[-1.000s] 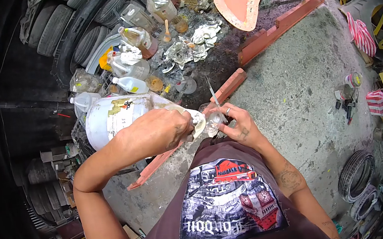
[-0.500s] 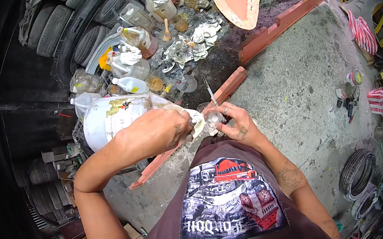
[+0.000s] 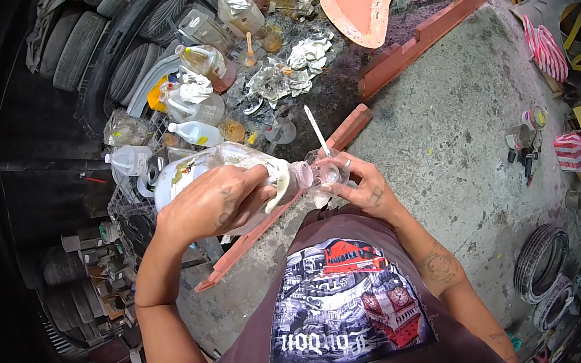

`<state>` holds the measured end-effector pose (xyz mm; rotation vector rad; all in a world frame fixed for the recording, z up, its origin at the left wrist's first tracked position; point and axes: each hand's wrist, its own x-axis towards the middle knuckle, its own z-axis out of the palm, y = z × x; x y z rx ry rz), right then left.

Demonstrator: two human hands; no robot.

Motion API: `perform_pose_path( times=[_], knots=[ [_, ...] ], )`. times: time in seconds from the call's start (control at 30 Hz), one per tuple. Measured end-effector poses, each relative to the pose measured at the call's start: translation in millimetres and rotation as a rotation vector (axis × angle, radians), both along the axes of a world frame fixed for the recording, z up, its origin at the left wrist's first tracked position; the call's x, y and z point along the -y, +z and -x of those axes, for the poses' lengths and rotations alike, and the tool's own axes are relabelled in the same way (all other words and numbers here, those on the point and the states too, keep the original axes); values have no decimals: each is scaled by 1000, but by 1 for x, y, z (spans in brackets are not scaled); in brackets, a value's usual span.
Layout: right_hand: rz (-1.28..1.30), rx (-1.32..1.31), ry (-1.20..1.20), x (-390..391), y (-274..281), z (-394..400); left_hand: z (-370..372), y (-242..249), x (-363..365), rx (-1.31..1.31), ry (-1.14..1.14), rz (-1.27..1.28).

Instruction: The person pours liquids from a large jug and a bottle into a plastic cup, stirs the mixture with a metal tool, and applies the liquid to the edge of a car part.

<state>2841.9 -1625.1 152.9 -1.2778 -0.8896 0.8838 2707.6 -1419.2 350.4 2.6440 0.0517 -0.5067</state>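
Lying nearly on its side, a large clear plastic jug (image 3: 234,154) with a torn label has my left hand (image 3: 225,202) wrapped round its white handle. Its mouth points right, close against the clear plastic cup (image 3: 330,173); any liquid passing between them is too fine to make out. My right hand (image 3: 367,191) grips this cup, thumb and fingers curled round its side. A thin white stick (image 3: 317,130) rises from beside the cup near my right fingers. What holds its lower end is hidden.
Several plastic jugs (image 3: 197,132), crumpled paper (image 3: 308,54) and a brush (image 3: 249,48) crowd the dark worktop. Pinkish-orange strips (image 3: 349,126) lie beyond the cup and under my arms. A curved orange panel (image 3: 349,6) is at the top. Tires (image 3: 542,264) lie right.
My left hand has tipped the jug further, and its mouth now shows beside the cup. The white stick has swung to lean a little left. My right hand has barely moved.
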Motion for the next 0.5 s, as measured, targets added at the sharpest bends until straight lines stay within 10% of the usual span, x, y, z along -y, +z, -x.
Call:
perform_pose_path(
  times=[0.5],
  knots=[
    [-26,36,-26,-8,-7,12,16,-8,-2,-8,69,26]
  ],
)
